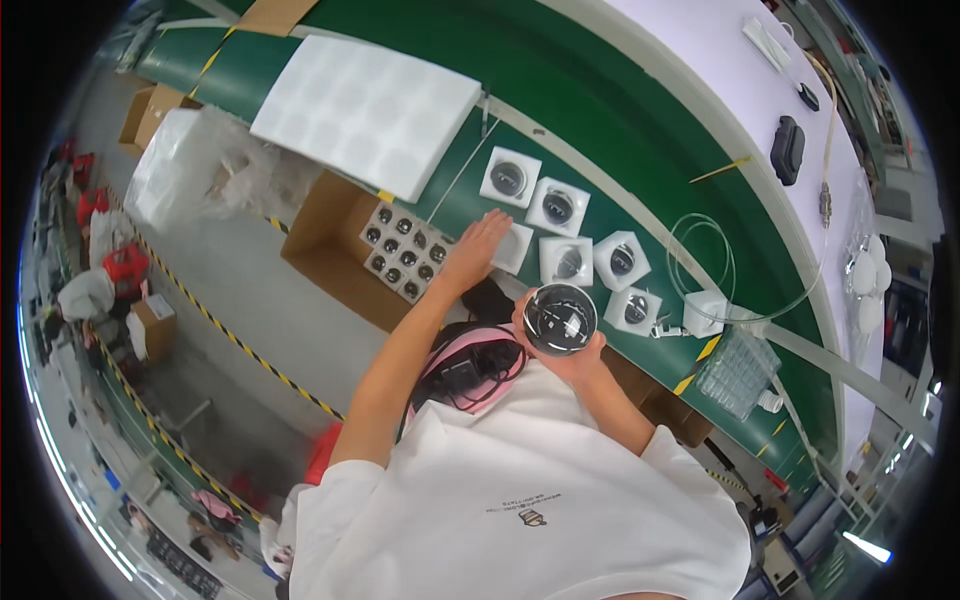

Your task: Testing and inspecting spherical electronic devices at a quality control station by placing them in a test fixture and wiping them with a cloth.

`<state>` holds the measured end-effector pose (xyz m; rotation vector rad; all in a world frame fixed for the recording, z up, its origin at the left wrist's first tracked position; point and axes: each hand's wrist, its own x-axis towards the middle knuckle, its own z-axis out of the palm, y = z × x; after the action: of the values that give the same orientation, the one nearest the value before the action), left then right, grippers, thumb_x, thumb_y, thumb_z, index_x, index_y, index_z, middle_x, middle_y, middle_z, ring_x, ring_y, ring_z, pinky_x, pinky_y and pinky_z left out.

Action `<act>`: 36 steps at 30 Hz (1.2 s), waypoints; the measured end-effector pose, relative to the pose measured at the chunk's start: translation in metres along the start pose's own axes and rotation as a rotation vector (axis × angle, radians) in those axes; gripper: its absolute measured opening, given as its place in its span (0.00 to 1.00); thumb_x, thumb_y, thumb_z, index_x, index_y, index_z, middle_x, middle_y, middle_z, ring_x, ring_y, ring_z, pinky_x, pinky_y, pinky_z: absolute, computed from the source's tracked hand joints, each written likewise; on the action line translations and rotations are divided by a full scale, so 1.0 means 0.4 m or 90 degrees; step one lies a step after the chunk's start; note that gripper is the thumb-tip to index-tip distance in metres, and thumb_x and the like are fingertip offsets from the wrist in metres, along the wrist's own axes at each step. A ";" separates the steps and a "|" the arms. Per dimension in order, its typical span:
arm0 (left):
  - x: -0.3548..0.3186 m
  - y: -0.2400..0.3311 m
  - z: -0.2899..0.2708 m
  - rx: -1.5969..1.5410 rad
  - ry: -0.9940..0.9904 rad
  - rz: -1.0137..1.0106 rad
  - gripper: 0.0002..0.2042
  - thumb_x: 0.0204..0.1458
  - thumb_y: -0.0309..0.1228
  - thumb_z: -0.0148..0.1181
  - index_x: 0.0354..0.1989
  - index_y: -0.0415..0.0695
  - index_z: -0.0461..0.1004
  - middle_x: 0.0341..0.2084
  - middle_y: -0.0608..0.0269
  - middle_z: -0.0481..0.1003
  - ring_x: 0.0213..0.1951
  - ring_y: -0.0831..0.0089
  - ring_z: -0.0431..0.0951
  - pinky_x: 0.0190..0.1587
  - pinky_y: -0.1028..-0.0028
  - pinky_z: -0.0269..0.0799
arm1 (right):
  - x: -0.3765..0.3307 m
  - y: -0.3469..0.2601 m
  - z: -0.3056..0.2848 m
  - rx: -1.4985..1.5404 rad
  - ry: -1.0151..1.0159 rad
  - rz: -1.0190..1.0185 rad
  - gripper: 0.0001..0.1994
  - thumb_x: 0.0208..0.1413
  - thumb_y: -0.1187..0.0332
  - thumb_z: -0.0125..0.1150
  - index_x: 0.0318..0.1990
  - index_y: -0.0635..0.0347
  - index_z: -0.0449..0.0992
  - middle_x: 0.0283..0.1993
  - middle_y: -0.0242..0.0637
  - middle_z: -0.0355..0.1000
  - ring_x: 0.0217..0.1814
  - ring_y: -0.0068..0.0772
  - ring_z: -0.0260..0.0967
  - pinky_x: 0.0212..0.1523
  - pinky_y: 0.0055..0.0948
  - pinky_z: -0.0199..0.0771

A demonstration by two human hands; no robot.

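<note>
In my right hand (pixel 575 362) rests a glossy dark dome (pixel 560 320) with a pale rim, held just in front of my chest. The fingers wrap round it from below and the sides. My left hand (pixel 478 252) reaches forward to the bench's near edge, fingers stretched out flat against a plain white foam block (pixel 514 249). Beyond and to the right, several white foam blocks each hold a dark round piece, such as the foam block (pixel 557 207) just past my left hand.
An open cardboard box (pixel 335 225) stands left of my left forearm, with rows of dark round pieces in white foam. A large white foam tray (pixel 365 110) lies farther left on the green bench (pixel 600 130). Clear tubing (pixel 735 300) and clear plastic trays (pixel 738 372) lie right.
</note>
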<state>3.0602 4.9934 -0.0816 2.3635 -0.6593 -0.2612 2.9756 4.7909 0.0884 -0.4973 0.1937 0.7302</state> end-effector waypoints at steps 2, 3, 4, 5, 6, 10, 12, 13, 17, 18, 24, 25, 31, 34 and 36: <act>0.027 0.002 -0.017 0.050 -0.021 -0.011 0.47 0.40 0.22 0.70 0.72 0.42 0.52 0.69 0.49 0.57 0.73 0.53 0.53 0.71 0.53 0.54 | 0.030 -0.015 0.001 0.050 0.028 -0.017 0.54 0.31 0.34 0.76 0.62 0.60 0.61 0.54 0.36 0.59 0.55 0.31 0.58 0.56 0.30 0.60; 0.029 0.011 -0.020 0.042 -0.041 -0.003 0.47 0.40 0.22 0.70 0.72 0.42 0.52 0.69 0.49 0.57 0.73 0.53 0.53 0.71 0.53 0.54 | 0.035 -0.018 0.004 0.055 0.035 -0.027 0.54 0.31 0.34 0.76 0.62 0.60 0.61 0.54 0.36 0.59 0.55 0.31 0.58 0.56 0.30 0.60; 0.037 0.014 -0.027 0.057 -0.020 0.015 0.45 0.41 0.26 0.71 0.71 0.42 0.55 0.68 0.49 0.58 0.72 0.52 0.54 0.70 0.51 0.55 | 0.047 -0.025 0.003 0.081 0.038 -0.038 0.54 0.31 0.34 0.76 0.62 0.61 0.61 0.54 0.35 0.59 0.55 0.31 0.57 0.56 0.30 0.60; 0.053 0.011 -0.035 0.078 0.009 0.035 0.43 0.42 0.30 0.73 0.69 0.42 0.58 0.68 0.49 0.59 0.71 0.52 0.55 0.68 0.49 0.56 | 0.062 -0.034 -0.002 0.100 0.032 -0.053 0.54 0.31 0.34 0.75 0.62 0.61 0.60 0.53 0.35 0.58 0.54 0.31 0.57 0.56 0.31 0.60; 0.066 0.005 -0.044 0.080 0.004 0.045 0.43 0.42 0.30 0.73 0.69 0.42 0.58 0.68 0.49 0.59 0.71 0.52 0.55 0.68 0.49 0.56 | 0.063 -0.038 -0.003 0.102 0.055 -0.062 0.53 0.31 0.34 0.74 0.61 0.61 0.61 0.51 0.35 0.58 0.53 0.32 0.56 0.56 0.32 0.60; 0.164 -0.041 -0.050 0.010 0.190 -0.057 0.31 0.46 0.39 0.72 0.59 0.42 0.70 0.62 0.45 0.62 0.67 0.46 0.59 0.66 0.50 0.58 | 0.074 -0.050 -0.029 0.111 0.003 -0.151 0.53 0.38 0.32 0.70 0.65 0.62 0.60 0.59 0.40 0.62 0.59 0.35 0.62 0.56 0.33 0.65; 0.242 -0.072 -0.038 0.112 0.240 -0.147 0.31 0.45 0.43 0.72 0.56 0.40 0.72 0.62 0.41 0.62 0.67 0.43 0.57 0.65 0.51 0.59 | 0.073 -0.051 -0.042 0.105 -0.019 -0.196 0.53 0.41 0.31 0.69 0.67 0.63 0.60 0.62 0.42 0.64 0.61 0.37 0.64 0.55 0.34 0.68; 0.264 -0.081 -0.030 0.113 0.239 -0.131 0.31 0.45 0.43 0.72 0.56 0.40 0.72 0.62 0.41 0.62 0.67 0.43 0.57 0.65 0.51 0.59 | 0.070 -0.050 -0.046 0.101 -0.035 -0.226 0.53 0.41 0.31 0.69 0.67 0.63 0.61 0.61 0.42 0.65 0.60 0.37 0.65 0.54 0.33 0.68; 0.330 -0.093 0.002 0.232 0.078 -0.227 0.36 0.41 0.47 0.74 0.55 0.35 0.72 0.64 0.39 0.59 0.69 0.45 0.54 0.66 0.52 0.59 | 0.045 -0.049 -0.041 0.079 0.001 -0.304 0.52 0.41 0.31 0.68 0.65 0.63 0.62 0.60 0.42 0.66 0.59 0.35 0.65 0.52 0.32 0.69; 0.340 -0.089 0.006 0.217 0.041 -0.259 0.37 0.40 0.47 0.74 0.54 0.32 0.71 0.65 0.37 0.58 0.69 0.45 0.55 0.67 0.53 0.59 | 0.038 -0.053 -0.039 0.085 0.003 -0.323 0.52 0.41 0.31 0.68 0.65 0.63 0.62 0.60 0.42 0.66 0.59 0.35 0.65 0.52 0.32 0.69; 0.392 -0.053 -0.006 0.254 -0.056 -0.327 0.35 0.40 0.44 0.74 0.53 0.30 0.73 0.68 0.38 0.56 0.68 0.48 0.57 0.65 0.57 0.60 | 0.016 -0.102 -0.041 -0.004 0.044 -0.365 0.54 0.38 0.30 0.70 0.66 0.61 0.60 0.61 0.42 0.63 0.64 0.37 0.61 0.66 0.40 0.58; 0.400 -0.051 -0.016 0.270 -0.079 -0.312 0.35 0.38 0.45 0.75 0.52 0.32 0.75 0.67 0.39 0.57 0.68 0.48 0.57 0.65 0.58 0.60 | 0.016 -0.109 -0.046 -0.001 0.049 -0.370 0.54 0.38 0.30 0.70 0.66 0.61 0.60 0.61 0.42 0.63 0.64 0.37 0.61 0.66 0.40 0.58; 0.421 -0.053 -0.052 0.356 -0.193 -0.231 0.35 0.34 0.47 0.77 0.50 0.35 0.79 0.68 0.47 0.59 0.67 0.52 0.59 0.63 0.58 0.63 | 0.063 -0.167 -0.138 0.027 0.043 -0.335 0.54 0.37 0.36 0.73 0.67 0.63 0.60 0.66 0.47 0.62 0.69 0.43 0.60 0.72 0.45 0.54; 0.417 -0.082 -0.044 0.359 -0.240 -0.178 0.37 0.32 0.47 0.78 0.51 0.35 0.78 0.67 0.50 0.61 0.67 0.54 0.59 0.61 0.60 0.66 | 0.180 -0.218 -0.234 0.034 -0.005 -0.343 0.43 0.50 0.44 0.67 0.67 0.63 0.62 0.67 0.46 0.65 0.69 0.45 0.62 0.73 0.51 0.56; 0.417 -0.108 -0.025 0.391 -0.239 -0.150 0.35 0.34 0.44 0.77 0.51 0.34 0.78 0.66 0.50 0.61 0.67 0.53 0.59 0.61 0.59 0.66 | 0.290 -0.257 -0.303 -0.010 -0.013 -0.332 0.34 0.58 0.50 0.62 0.66 0.63 0.64 0.65 0.44 0.67 0.68 0.44 0.65 0.74 0.55 0.55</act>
<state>3.2228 4.9402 -0.1044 3.0250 -0.7022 -0.7036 3.1308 4.7334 -0.0183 -0.5261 0.0341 0.2267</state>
